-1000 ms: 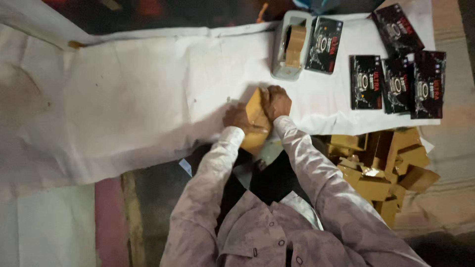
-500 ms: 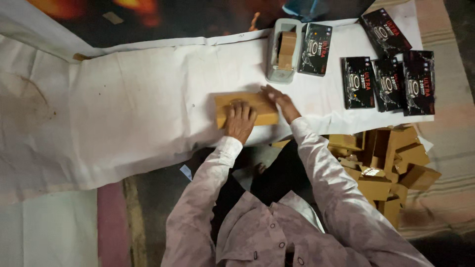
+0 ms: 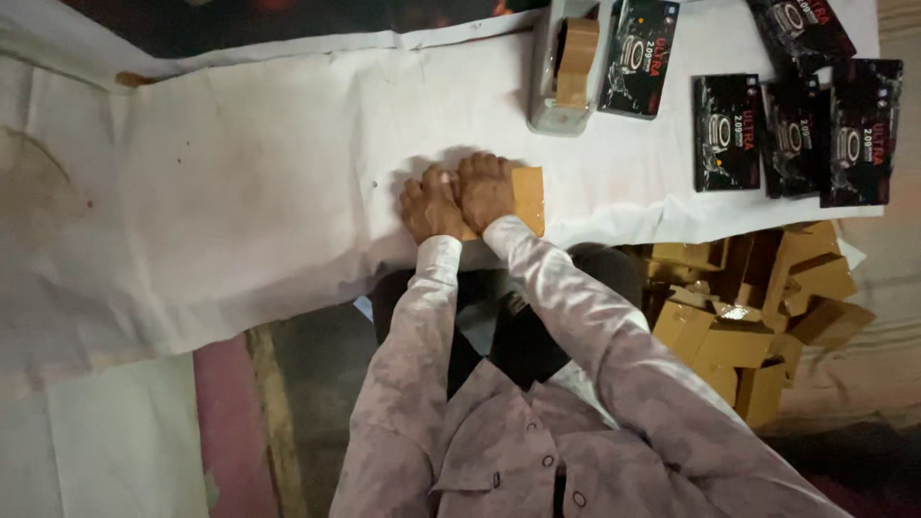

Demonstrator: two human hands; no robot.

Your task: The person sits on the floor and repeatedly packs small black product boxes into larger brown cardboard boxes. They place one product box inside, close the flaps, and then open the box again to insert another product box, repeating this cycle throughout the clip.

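You are pressing both palms flat, your left hand (image 3: 431,203) and right hand (image 3: 486,189) side by side, on the small brown carton (image 3: 527,199) lying on the white sheet (image 3: 240,173); nothing seems gripped. Uneven pressure could be crushing it or skewing its fold.

Premises present as a small packing workshop, worked at floor level. A white cloth (image 3: 240,173) covers the work surface across the upper half of the frame. A tape dispenser (image 3: 564,67) sits at upper centre, with identical black printed boxes (image 3: 796,125) laid in a row at upper right. A heap of plain brown cartons (image 3: 758,317) lies at right, below the cloth.
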